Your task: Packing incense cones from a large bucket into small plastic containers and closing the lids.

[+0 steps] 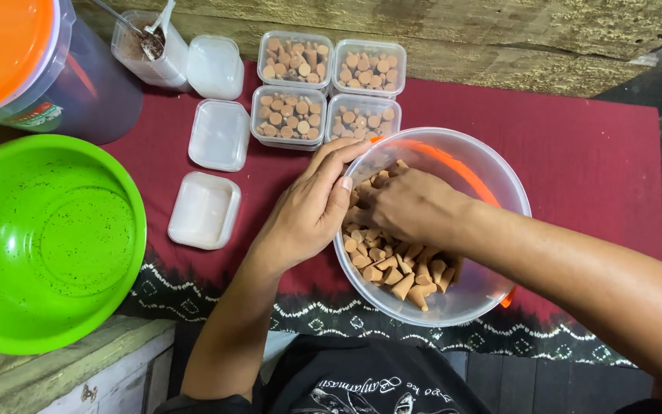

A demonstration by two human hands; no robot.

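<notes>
Left hand [308, 211] grips the bowl [499, 184] rim while right hand [408, 203], fingers curled down and hidden, digs into cones [392, 272], likely light, brittle, best pinched at the base

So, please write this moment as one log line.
left hand: grips clear bowl rim | right hand: inside bowl, on tan cones | four filled boxes behind

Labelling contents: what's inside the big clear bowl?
The clear bowl holds a pile of tan cone-shaped pieces. The right hand reaches into them; the left hand grips the rim. What lies under the right hand, and what its fingers hold, is covered.
</notes>
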